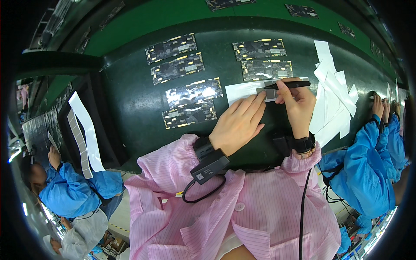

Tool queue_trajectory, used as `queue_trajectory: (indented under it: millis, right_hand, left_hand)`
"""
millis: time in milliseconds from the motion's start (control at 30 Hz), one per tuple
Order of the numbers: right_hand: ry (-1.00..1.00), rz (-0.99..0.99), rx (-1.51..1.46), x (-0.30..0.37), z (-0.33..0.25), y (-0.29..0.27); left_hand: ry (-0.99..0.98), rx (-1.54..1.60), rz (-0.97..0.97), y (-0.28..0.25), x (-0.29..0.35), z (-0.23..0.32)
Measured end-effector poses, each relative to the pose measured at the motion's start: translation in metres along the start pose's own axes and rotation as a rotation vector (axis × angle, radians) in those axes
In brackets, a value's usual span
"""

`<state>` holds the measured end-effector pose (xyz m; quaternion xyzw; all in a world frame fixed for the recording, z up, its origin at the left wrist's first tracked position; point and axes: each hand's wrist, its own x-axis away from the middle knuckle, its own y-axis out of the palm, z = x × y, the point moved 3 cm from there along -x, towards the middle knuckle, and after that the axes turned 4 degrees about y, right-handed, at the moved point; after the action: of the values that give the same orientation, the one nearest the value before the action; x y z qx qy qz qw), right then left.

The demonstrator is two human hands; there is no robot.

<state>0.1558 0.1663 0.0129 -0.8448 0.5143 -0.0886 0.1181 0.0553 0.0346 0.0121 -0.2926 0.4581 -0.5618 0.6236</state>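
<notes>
A white strip [241, 91] with grey square pieces [270, 95] lies on the dark green bench. My left hand [239, 120] rests over its near side, fingers stretched out and fingertips on the strip beside the grey squares. In my right hand [299, 103] is a slim black pointed tool [297, 84], gripped between thumb and fingers. The tool's tip points left, over the grey squares; whether it touches them I cannot tell. Just beyond the strip lie two dark circuit boards [266, 69] with gold-coloured edges. Another circuit board [189, 115] is left of my left hand.
More circuit boards [171, 48] lie at the far left of the bench. White paper strips [333, 97] are heaped to the right. A black tray [104, 125] with white and grey strips [89, 130] stands left. Co-workers in blue sleeves [368, 143] sit on both sides.
</notes>
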Motion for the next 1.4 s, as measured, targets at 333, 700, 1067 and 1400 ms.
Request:
queue_trajectory:
  millis: [333, 700, 1067, 1400]
  right_hand:
    - [-0.001, 0.007, -0.001, 0.001, 0.0, 0.0]
    - [0.058, -0.044, -0.203, -0.039, -0.009, 0.002]
    - [0.094, -0.16, -0.188, -0.08, -0.01, 0.038]
    - [0.092, -0.164, -0.172, -0.084, -0.007, 0.04]
  left_hand:
    - [-0.003, -0.023, 0.013, 0.002, 0.0, -0.001]
    - [-0.02, 0.076, 0.016, -0.012, -0.005, -0.009]
    - [-0.061, -0.017, 0.155, -0.023, -0.028, -0.062]
    - [-0.062, -0.011, 0.138, -0.023, -0.03, -0.065]
